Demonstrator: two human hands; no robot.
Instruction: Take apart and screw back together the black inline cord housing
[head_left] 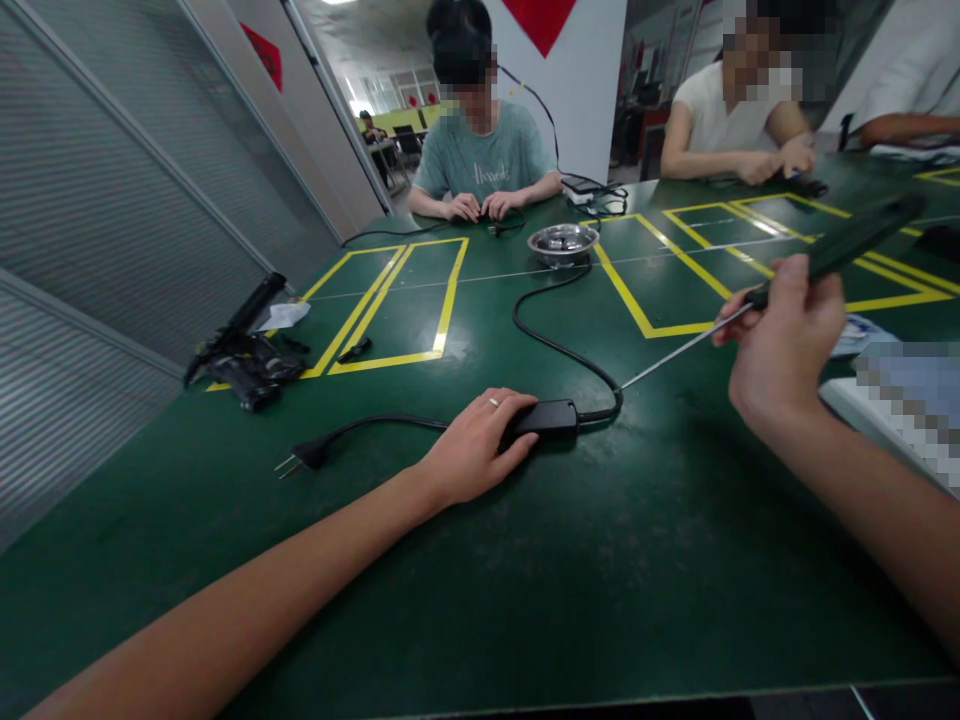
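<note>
**Left hand on a power adapter, right hand holding a long screwdriver**

Nearest the camera, close to the middle of the green tabletop (525, 600), the left hand (476, 445) lies palm down with its fingers loosely curved over one end of a black power adapter (551, 417). It presses on the adapter rather than gripping it; a ring shows on one finger. From under the hand a black cable runs left to a two-pin plug (304, 457) lying flat on the table. From the adapter's other end a second cable (551, 335) curls away toward the far side.

To the right, raised above the table, the right hand (784, 345) is closed around the black handle of a screwdriver (757, 300). Its thin metal shaft slants down and left, and the tip sits just beside the adapter's cable end. At the right edge lies a pale, blurred-out object whose lettering cannot be read.

Farther out, yellow tape (442, 310) marks rectangles on the tabletop. Near the left edge lies a heap of black parts (244, 360) with a small white piece beside it. A shallow metal bowl (562, 243) stands toward the far edge, where the second cable ends.

At the far edge, a person in a grey-green T-shirt (484, 160) with faint, unreadable script across the chest has both hands on a small black thing. Another person in white (739, 120) works at the far right corner.
</note>
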